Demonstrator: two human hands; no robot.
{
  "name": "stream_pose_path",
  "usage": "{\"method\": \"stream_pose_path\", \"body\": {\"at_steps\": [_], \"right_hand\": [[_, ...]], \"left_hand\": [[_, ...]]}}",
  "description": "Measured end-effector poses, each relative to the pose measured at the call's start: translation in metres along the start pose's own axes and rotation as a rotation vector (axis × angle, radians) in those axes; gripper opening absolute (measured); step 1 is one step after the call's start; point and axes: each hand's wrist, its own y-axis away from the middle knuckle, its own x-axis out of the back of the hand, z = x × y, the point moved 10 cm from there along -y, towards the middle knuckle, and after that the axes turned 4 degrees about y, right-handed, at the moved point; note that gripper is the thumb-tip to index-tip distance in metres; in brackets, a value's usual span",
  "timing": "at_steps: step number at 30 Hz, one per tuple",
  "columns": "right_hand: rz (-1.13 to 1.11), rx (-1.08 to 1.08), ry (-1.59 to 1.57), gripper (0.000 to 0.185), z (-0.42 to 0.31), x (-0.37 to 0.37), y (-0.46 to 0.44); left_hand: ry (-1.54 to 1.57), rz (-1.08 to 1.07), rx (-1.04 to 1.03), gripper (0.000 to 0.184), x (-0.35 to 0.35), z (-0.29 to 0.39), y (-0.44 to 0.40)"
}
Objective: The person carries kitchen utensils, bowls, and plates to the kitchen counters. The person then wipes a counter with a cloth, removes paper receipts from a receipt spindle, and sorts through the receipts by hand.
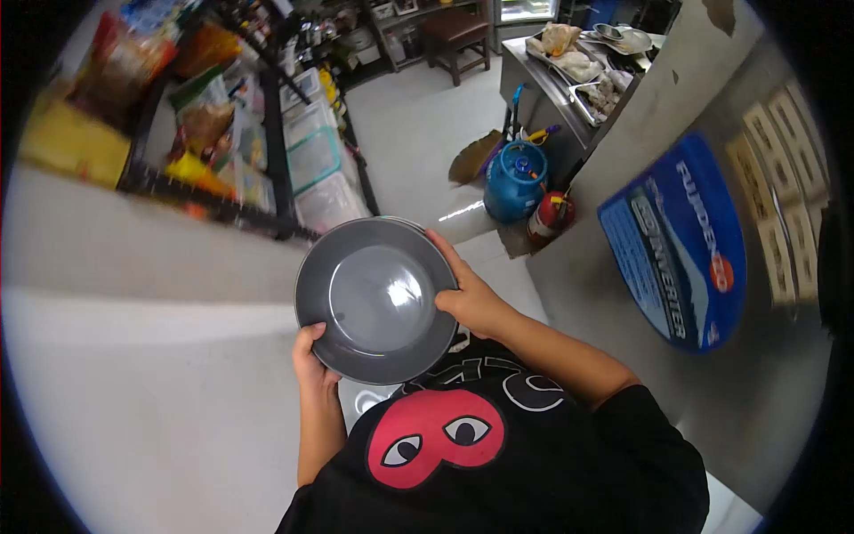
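A round grey bowl point(374, 276) with a shiny inside is held in front of my chest, its opening turned up towards me. Behind its far right rim a second edge shows, so another bowl may be stacked under it. My left hand point(313, 358) grips the rim at the lower left, thumb over the edge. On the right side my right hand point(471, 298) holds the rim, with the thumb inside and the fingers wrapped beneath. Nothing lies in the bowl apart from a bright reflection. The undersides of the fingers are hidden.
At left a black shelf point(276, 133) holds bagged goods and plastic boxes point(313, 158). A blue gas cylinder point(516, 182) and a red fire extinguisher point(551, 218) stand ahead right, below a steel counter point(569, 102) with trays of food. A stool point(455, 40) is farther back.
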Motion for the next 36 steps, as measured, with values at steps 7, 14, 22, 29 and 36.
{"method": "stream_pose_path", "body": {"at_steps": [7, 14, 22, 29, 36], "right_hand": [[0.047, 0.077, -0.035, 0.086, -0.06, 0.097, -0.157], [0.163, 0.02, 0.131, 0.087, -0.099, 0.18, -0.298], [0.326, 0.043, 0.02, 0.087, -0.111, 0.265, -0.45], [0.442, 0.217, -0.111, 0.086, -0.054, 0.361, -0.679], [0.547, 0.148, -0.311, 0.09, -0.091, 0.452, -0.8]], "left_hand": [[-0.036, -0.091, 0.03, 0.041, -0.106, 0.013, -0.184], [-0.069, -0.082, 0.093, 0.041, -0.183, 0.031, -0.339], [-0.127, -0.296, 0.161, 0.037, -0.27, 0.036, -0.548], [-0.227, -0.453, 0.192, 0.029, -0.296, 0.011, -0.848], [-0.277, -0.462, 0.325, 0.034, -0.398, -0.001, -0.995]]}}
